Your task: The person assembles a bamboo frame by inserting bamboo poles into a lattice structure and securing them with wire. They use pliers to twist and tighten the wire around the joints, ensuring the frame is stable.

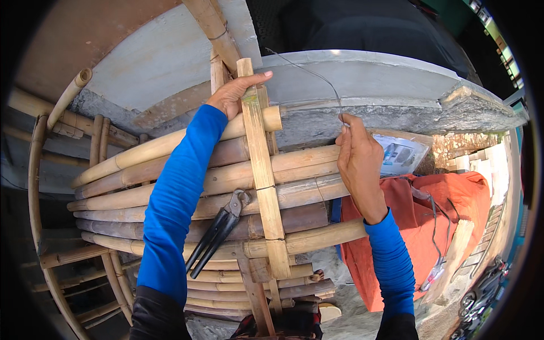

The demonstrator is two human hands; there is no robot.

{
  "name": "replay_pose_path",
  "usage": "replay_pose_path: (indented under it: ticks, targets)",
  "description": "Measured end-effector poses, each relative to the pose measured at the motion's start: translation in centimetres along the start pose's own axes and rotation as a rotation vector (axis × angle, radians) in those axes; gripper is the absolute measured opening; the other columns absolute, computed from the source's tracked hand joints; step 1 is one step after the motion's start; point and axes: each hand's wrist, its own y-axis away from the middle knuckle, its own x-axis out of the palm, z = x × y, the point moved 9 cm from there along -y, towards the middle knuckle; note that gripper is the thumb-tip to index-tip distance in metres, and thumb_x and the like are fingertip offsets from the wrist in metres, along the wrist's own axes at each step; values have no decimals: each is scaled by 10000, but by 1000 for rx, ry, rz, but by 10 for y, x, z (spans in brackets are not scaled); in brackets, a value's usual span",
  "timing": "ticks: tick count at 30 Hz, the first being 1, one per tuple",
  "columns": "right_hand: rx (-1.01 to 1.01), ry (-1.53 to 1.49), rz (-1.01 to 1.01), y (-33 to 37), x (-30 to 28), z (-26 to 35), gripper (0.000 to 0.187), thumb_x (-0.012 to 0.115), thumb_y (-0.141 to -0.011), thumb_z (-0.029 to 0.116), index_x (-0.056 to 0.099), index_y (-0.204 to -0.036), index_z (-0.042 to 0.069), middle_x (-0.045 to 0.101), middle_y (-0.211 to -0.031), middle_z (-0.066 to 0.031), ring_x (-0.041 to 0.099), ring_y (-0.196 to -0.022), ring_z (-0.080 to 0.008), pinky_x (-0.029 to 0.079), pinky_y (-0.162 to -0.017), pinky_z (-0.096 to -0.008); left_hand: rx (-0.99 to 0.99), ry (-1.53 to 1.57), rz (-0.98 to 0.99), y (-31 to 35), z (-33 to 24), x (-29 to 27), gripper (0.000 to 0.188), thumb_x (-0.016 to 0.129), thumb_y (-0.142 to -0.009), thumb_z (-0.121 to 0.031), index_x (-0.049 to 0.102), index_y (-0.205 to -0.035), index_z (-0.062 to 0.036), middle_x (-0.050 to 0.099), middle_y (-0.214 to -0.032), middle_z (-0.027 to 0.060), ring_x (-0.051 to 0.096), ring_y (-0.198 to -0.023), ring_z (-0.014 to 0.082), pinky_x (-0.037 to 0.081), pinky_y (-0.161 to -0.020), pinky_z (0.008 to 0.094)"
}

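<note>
Several bamboo poles (309,161) lie side by side, crossed by an upright split-bamboo slat (263,170). Thin wire ties show on the slat at two places. My left hand (229,97) grips the slat near its top end, one digit stretched across it and the other fingers mostly hidden. A thin dark wire (317,73) rises in a curve from my right hand (360,161), pinched between its fingertips, its upper end loose. Pincers (218,232) with black handles rest on the poles, left of the slat and below my left hand.
An orange-red sheet (362,258) covers something at the right, below a printed plastic packet (399,153). A grey concrete ledge (362,82) runs behind the poles. Bamboo framing (37,181) stands at the left; more poles (226,286) lie lower down.
</note>
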Motion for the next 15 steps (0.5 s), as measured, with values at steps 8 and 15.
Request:
replay_pose_path:
  ticks: [8,15]
  targets:
    - [-43,111,19,2,8,4,222,565,-987,13,642,-1195,33,655,-705,-120,682,-650,-302,518,-601,-395,-15,177,58,-9,7,4,653,876,-783,-313,575,-1253,26,581,-1126,184,708,-913,329,657,-817,494]
    - [-68,142,35,-1,16,-3,225,544,-1051,118,690,-1214,65,701,-738,-95,707,-665,-209,543,-644,-350,67,196,130,-27,39,-1,491,839,-834,-429,614,-1135,-112,673,-932,86,692,-800,234,602,-673,412]
